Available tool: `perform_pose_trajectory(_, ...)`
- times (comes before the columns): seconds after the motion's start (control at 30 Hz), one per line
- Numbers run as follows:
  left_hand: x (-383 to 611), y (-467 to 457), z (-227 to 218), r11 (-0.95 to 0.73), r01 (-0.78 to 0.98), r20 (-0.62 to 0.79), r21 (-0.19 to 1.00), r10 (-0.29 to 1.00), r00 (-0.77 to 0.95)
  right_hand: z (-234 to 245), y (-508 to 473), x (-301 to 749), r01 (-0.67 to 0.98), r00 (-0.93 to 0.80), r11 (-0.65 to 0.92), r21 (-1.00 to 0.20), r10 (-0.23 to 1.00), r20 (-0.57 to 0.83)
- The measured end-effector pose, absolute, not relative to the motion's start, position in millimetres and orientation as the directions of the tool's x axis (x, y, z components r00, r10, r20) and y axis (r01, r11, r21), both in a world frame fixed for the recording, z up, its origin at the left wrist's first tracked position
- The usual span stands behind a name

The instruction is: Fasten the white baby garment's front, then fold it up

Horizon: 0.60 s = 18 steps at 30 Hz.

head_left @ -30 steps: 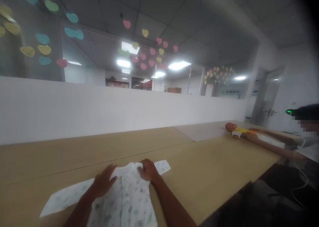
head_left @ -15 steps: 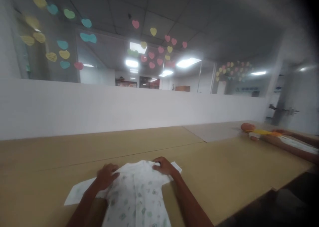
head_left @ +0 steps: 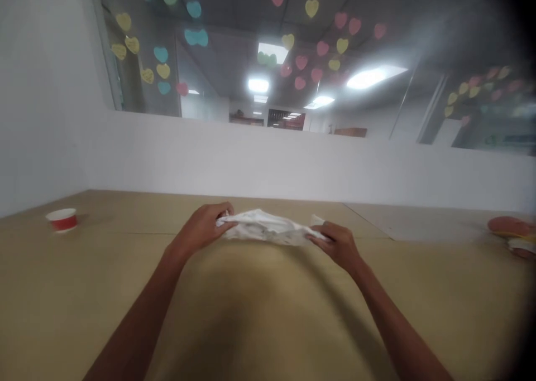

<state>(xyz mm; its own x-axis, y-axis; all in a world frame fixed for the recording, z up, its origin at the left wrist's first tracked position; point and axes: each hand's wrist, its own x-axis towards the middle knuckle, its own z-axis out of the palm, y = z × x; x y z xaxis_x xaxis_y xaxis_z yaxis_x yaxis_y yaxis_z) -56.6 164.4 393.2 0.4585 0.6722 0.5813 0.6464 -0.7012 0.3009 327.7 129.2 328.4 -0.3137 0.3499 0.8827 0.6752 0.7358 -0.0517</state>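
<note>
A white baby garment [head_left: 268,227] with a faint print is stretched between my two hands above the tan table [head_left: 259,314]. My left hand [head_left: 207,225] pinches its left end between thumb and fingers. At the other end, my right hand [head_left: 337,241] grips the cloth the same way. The garment looks bunched and is seen nearly edge-on, so most of its front is hidden. A small white corner of cloth sticks up just behind my right hand. Shadows of my arms fall on the table below.
A red and white paper cup [head_left: 62,220] stands at the far left. By the right edge lies a doll [head_left: 511,226], partly cut off. A low white wall [head_left: 251,160] with glass above runs behind the table, and heart-shaped notes [head_left: 312,8] dot the glass.
The garment lay flat with my hands at its shoulders; now both hands hold it lifted and pushed away from me. The view has turned left, bringing in the cup.
</note>
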Motion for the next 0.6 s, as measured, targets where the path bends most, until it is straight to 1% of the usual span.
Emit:
perform_pose_trajectory(0.07,-64.1,145.3,368.5,-0.674,0.692,0.493,0.260,0.709,0.505,297.2,107.2,330.3,0.690,-0.448,0.724,0.014,0.411,0.794)
perform_pose_trajectory(0.13,-74.2,129.9,326.5,-0.628,0.747,0.386,0.218,0.759,0.525,251.6,88.5,331.4,0.696,-0.537,0.717,0.048,0.474,0.698)
perform_pose_trajectory(0.17,-80.1,123.7,303.8,-0.615,0.756,0.301,0.223,0.781,0.547,228.6,80.6,331.2,0.712,-0.566,0.702,0.034,0.544,0.620)
perform_pose_trajectory(0.2,-86.4,118.3,282.6,-0.569,0.787,0.207,0.240,0.822,0.531,208.4,73.8,330.6,0.727,-0.570,0.687,0.004,0.600,0.561)
perform_pose_trajectory(0.23,-93.0,113.5,264.4,-0.534,0.806,0.129,0.256,0.845,0.519,192.4,67.8,329.7,0.724,-0.585,0.689,-0.047,0.648,0.487)
perform_pose_trajectory(0.27,-99.4,109.1,250.2,-0.530,0.801,0.087,0.278,0.845,0.528,181.7,62.9,328.7,0.737,-0.555,0.665,-0.121,0.698,0.453)
perform_pose_trajectory(0.33,-110.3,101.5,235.1,-0.498,0.814,0.062,0.298,0.861,0.505,175.7,56.5,326.6,0.748,-0.504,0.634,-0.197,0.735,0.454)
perform_pose_trajectory(0.43,-116.6,96.0,234.1,-0.465,0.821,0.077,0.331,0.880,0.468,189.3,60.7,324.2,0.760,-0.406,0.596,-0.259,0.747,0.526)
perform_pose_trajectory(0.5,-113.9,97.3,234.5,-0.434,0.837,0.055,0.332,0.895,0.443,196.8,72.8,323.5,0.763,-0.323,0.553,-0.334,0.775,0.543)
perform_pose_trajectory(0.53,-111.5,98.8,232.4,-0.405,0.859,0.041,0.313,0.909,0.414,197.8,80.1,323.3,0.768,-0.291,0.520,-0.373,0.803,0.521)
perform_pose_trajectory(0.57,-109.1,100.7,228.6,-0.362,0.888,0.028,0.283,0.929,0.369,196.9,87.3,323.2,0.782,-0.268,0.474,-0.405,0.842,0.468)
perform_pose_trajectory(0.6,-107.2,102.6,223.4,-0.314,0.916,0.027,0.250,0.948,0.317,194.6,93.7,323.1,0.808,-0.255,0.414,-0.418,0.887,0.385)
